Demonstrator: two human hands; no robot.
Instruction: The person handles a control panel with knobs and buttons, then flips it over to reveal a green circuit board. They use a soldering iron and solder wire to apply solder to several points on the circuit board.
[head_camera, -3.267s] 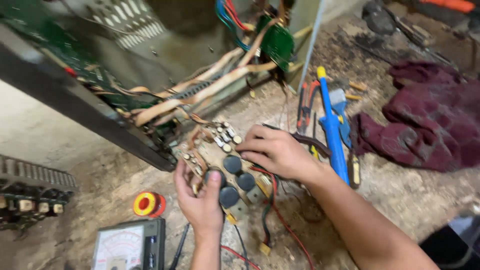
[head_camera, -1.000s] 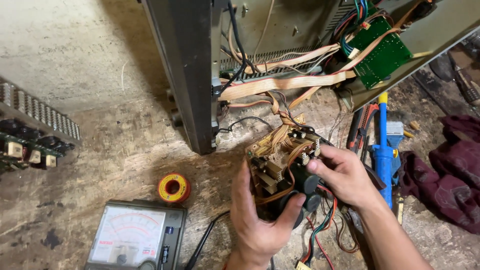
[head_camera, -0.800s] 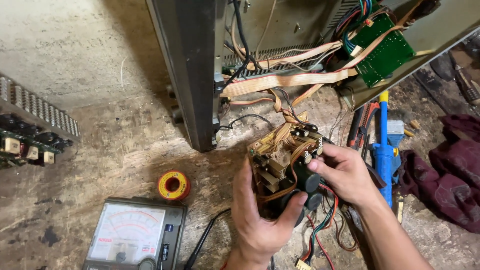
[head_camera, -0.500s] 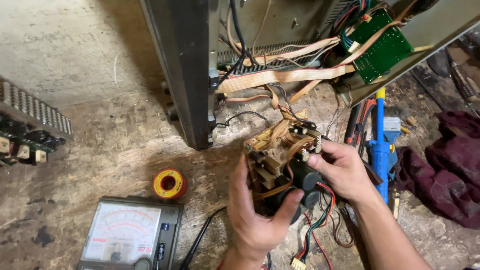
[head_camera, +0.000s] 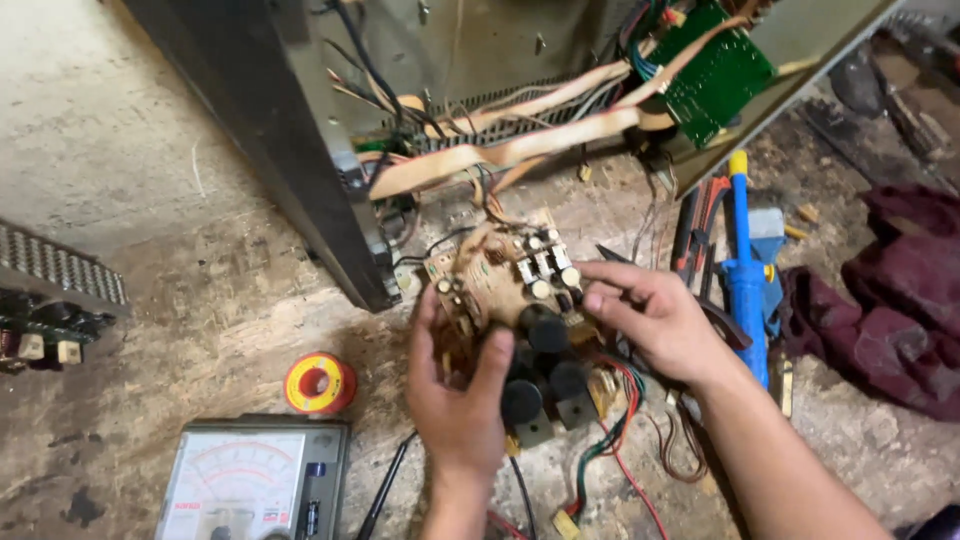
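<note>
A large dark metal equipment chassis (head_camera: 300, 150) stands open on the rough grey floor (head_camera: 150, 150), tan ribbon cables (head_camera: 500, 155) trailing to a tan circuit board with black cylindrical capacitors (head_camera: 505, 290) held just in front. The left hand (head_camera: 455, 395) cups its lower edge, grip pressed closed; the right hand (head_camera: 655, 315) pinches its right edge. Tilting it further could likely strain those cables or snap solder joints.

Lighting even, soft, moderately bright; looks like diffuse light from above-left, where the floor (head_camera: 120, 150) reads brightest. No hard shadows, only a dark zone under the chassis (head_camera: 290, 150) and soft shade beneath the hands. No real glare, slight sheen on the meter (head_camera: 250, 480) face. Mild motion blur on the left hand (head_camera: 460, 400) and right hand (head_camera: 655, 320). Board (head_camera: 500, 280) fairly sharp. Corners softer, slight wide-angle stretch. Cloth (head_camera: 900, 310) dim, low detail.
</note>
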